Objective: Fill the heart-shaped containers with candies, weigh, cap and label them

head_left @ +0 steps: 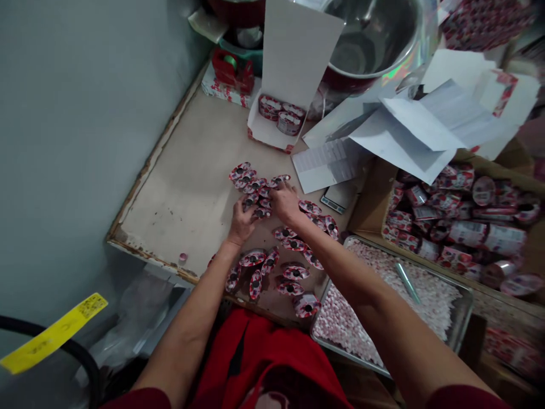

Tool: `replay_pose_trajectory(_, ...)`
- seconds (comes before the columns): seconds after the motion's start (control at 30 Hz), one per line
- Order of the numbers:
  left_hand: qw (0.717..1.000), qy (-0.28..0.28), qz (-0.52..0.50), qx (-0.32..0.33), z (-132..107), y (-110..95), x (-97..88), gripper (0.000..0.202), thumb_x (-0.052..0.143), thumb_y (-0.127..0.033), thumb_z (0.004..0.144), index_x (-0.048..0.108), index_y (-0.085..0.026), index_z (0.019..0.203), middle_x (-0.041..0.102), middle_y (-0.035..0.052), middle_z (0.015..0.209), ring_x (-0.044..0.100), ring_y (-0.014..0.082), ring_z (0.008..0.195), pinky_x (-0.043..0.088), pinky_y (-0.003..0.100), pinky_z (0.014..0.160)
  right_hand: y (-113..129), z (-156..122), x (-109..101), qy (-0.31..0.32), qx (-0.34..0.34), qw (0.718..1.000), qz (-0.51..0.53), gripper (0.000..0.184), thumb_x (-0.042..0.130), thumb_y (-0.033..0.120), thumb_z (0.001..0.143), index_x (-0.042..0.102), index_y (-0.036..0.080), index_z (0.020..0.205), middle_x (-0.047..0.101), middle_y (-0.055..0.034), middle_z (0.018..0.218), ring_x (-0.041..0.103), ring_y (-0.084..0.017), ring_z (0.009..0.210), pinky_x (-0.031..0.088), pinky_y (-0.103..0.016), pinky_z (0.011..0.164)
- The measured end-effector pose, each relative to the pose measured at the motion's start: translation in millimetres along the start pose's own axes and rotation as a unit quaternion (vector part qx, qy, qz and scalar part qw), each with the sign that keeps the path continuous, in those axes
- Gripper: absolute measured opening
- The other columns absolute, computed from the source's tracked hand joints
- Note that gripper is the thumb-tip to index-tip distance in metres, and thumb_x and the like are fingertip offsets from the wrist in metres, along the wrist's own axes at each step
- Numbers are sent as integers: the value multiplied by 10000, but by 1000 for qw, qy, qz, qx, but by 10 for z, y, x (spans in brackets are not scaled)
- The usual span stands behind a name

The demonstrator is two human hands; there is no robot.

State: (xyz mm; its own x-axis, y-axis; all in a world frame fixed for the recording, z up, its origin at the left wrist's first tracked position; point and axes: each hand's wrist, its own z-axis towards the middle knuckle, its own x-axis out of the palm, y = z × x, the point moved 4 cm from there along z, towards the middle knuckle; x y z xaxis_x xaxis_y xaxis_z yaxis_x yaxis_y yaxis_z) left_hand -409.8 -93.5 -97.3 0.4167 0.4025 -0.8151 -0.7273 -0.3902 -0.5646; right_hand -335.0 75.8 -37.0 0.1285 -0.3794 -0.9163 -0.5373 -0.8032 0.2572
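Note:
Several small oval containers (254, 258) with red, white and purple printing and dark round openings on top stand on the worktable, loosely grouped. My left hand (242, 223) curls its fingers against containers at the near left side of the middle group. From the right, my right hand (284, 202) reaches in, its fingers bent down onto a container (279, 180) of that same group. My fingertips are partly hidden among the containers. Beyond my hands, an open white carton (272, 135) with its lid raised holds several of the same kind of oval containers.
At right, a metal tray (462, 324) holds small pale pink pieces and a green tube (407, 282). Behind it stands a cardboard box (374, 199) of printed containers. Papers (404, 130), a small scale (334, 199), a steel bowl (370, 34) and a red tape dispenser (232, 71) lie farther back.

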Motion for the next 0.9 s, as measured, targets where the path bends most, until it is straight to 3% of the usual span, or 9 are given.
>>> replay_pose_trajectory(0.13,999,-17,36,-25,55,-42,-160,458,848,-427,841,719,-207,1222,412,172,1575,444,381,1444,395,542,1230,-181,131,-169,35,-68,994,78,371,709,236,887,782,260,1250,691,-104,1246,611,-283,1141,456,-366,955)
replay_pose_trajectory(0.23,998,-27,56,-19,-14,-260,-303,359,805,-360,884,723,-225,1206,442,153,1570,409,378,1466,360,556,1241,-762,-60,-476,-5,-51,986,160,398,782,297,850,780,253,1245,719,-63,1169,650,-227,989,488,-340,919)
replay_pose_trajectory(0.33,998,-31,54,8,-145,-561,-399,228,707,-280,942,739,-243,1164,484,138,1544,374,357,1512,339,547,1257,-1480,-622,-774,-115,49,969,213,339,763,328,846,793,203,1160,737,-69,1061,649,-208,867,519,-364,885)
replay_pose_trajectory(0.43,999,2,48,21,-264,-804,-428,227,661,-237,948,745,-255,1157,552,132,1486,419,339,1491,360,536,1241,-1849,-1412,-710,-132,116,932,318,360,731,410,846,770,197,1133,742,-52,942,650,-207,800,544,-352,784)
replay_pose_trajectory(0.53,997,33,63,26,-352,-895,-518,254,658,-236,940,744,-249,1180,596,135,1447,473,341,1440,376,535,1213,-1750,-2178,-299,-82,138,902,401,423,717,448,860,731,208,1208,752,-53,944,661,-199,775,544,-334,732)
replay_pose_trajectory(0.67,993,19,119,11,-499,-772,-848,270,658,-291,955,741,-208,1198,626,169,1402,520,363,1367,395,541,1171,-1377,-2925,342,-54,188,901,387,540,705,392,860,645,200,1361,738,-87,1022,654,-197,742,565,-371,748)
replay_pose_trajectory(0.8,990,10,137,-22,-653,-683,-1083,266,659,-285,941,736,-188,1177,686,173,1263,591,354,1218,451,509,1088,-1145,-3242,702,-76,193,911,356,582,656,322,869,585,195,1433,714,-131,1156,682,-247,887,587,-452,880)
replay_pose_trajectory(0.9,991,44,124,-9,-653,-835,-973,282,655,-241,920,727,-203,1191,721,145,1170,629,339,1120,488,478,1027,-1156,-3250,714,-123,167,929,306,545,645,297,870,608,200,1404,692,-155,1216,663,-313,1095,549,-527,1014)
